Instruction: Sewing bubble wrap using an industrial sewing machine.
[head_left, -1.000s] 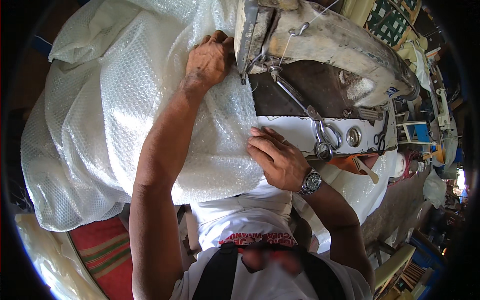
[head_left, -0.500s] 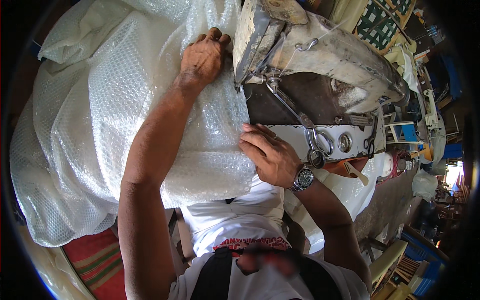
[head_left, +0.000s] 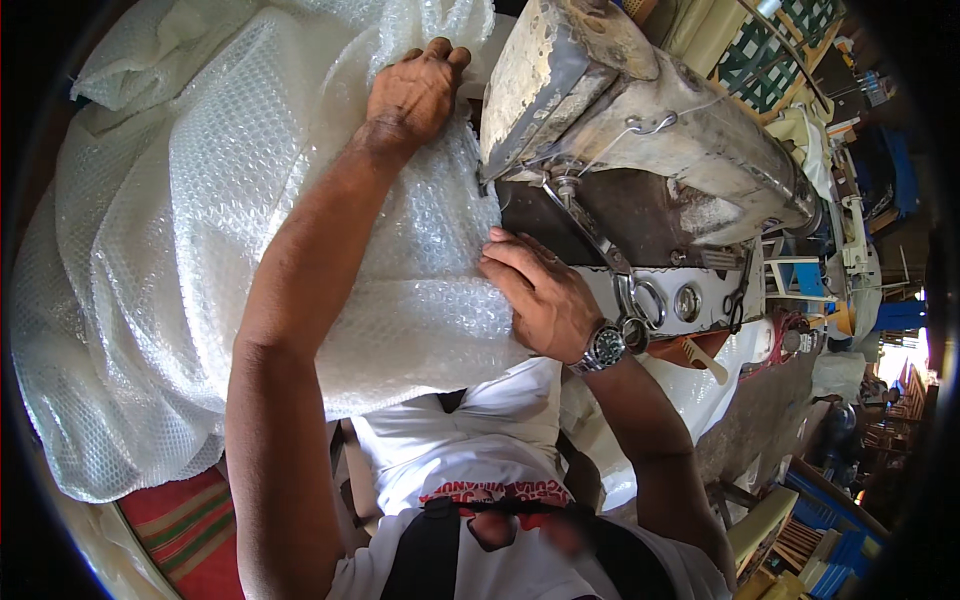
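A large sheet of clear bubble wrap [head_left: 235, 200] spreads over the left side and drapes toward my lap. Its right edge lies beneath the head of an old, paint-worn sewing machine [head_left: 640, 120]. Beyond the machine's needle end, my left hand [head_left: 412, 92] has its fingers curled into the wrap. Nearer to me, my right hand [head_left: 545, 300], with a watch on its wrist, grips the sheet's edge; its thumb is hidden. Metal scissors [head_left: 640, 303] lie just right of that hand, blades toward the machine. The needle's tip cannot be made out.
On the machine's white bed sit a round metal ring [head_left: 688, 302] and a pair of dark scissors [head_left: 738, 300]. Below it is an orange tray [head_left: 690, 350] with a cream handle sticking out. A red striped cloth [head_left: 190, 535] is at lower left. Chairs and clutter fill the far right.
Both hands have moved farther from me relative to the machine, carrying the bubble wrap along. The right fingertips are closer to the needle end. The whole view has shifted slightly.
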